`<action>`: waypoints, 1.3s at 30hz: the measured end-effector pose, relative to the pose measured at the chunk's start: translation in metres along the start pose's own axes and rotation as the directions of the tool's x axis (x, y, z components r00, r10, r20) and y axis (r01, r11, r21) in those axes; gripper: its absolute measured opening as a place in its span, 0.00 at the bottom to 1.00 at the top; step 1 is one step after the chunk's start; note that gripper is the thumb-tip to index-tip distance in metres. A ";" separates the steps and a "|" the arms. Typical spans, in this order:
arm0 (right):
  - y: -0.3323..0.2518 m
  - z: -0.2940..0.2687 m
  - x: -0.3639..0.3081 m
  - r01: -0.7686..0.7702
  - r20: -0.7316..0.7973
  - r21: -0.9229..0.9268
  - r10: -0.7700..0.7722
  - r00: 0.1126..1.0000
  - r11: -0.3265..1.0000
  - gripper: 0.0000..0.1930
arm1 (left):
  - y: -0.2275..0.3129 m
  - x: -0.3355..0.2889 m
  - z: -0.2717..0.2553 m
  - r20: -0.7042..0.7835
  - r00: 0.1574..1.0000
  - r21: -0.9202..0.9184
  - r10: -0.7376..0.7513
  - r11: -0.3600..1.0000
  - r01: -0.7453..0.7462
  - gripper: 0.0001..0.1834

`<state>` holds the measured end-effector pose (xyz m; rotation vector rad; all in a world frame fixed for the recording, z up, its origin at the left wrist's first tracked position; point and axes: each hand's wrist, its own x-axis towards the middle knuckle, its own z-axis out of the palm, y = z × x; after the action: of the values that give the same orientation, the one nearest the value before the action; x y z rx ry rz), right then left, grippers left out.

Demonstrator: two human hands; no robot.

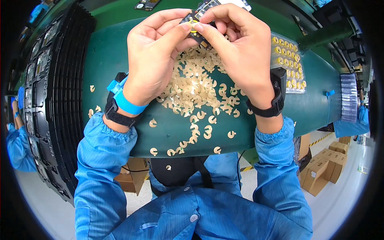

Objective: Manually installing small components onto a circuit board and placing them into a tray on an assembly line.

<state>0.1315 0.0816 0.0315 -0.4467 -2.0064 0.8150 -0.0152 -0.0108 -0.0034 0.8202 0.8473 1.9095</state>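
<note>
Near the top edge, both of my hands hold a small dark circuit board (205, 7) above the table. On its face sits a small round part with a yellow rim (194, 28). My left hand (152, 54) grips the board's left side, its thumb tip pressing by the round part. From the other side, my right hand (245, 48) has its thumb at the round part and its curled fingers along the board. The fingers hide much of the board. Below them, a heap of thin cream notched discs (194, 84) spreads over the green table mat (112, 60).
Tall stacked black trays (56, 80) line the left side. At right lies a clear tray (289, 66) with rows of yellow-rimmed round pieces. Another board (147, 5) lies beyond my left hand. Cardboard boxes (325, 170) stand on the floor; a co-worker's blue sleeve (20, 148) shows far left.
</note>
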 end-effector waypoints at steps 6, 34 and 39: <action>0.000 -0.002 0.000 -0.016 0.026 -0.007 0.016 1.000 1.000 0.07 | -0.002 0.001 -0.001 0.013 1.000 0.002 0.011 1.000 -0.011 0.15; 0.074 0.005 0.053 -0.622 0.246 0.173 0.578 0.778 0.764 0.14 | -0.018 0.018 -0.025 -0.162 0.987 0.066 0.004 0.998 0.007 0.20; 0.167 -0.031 0.117 -0.431 0.189 -0.492 0.577 0.795 0.756 0.15 | -0.025 0.019 -0.024 -0.142 0.981 0.426 0.129 0.903 -0.057 0.25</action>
<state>0.0950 0.2819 -0.0023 -1.2382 -2.4287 0.8052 -0.0314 0.0103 -0.0327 0.9771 1.3795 1.9257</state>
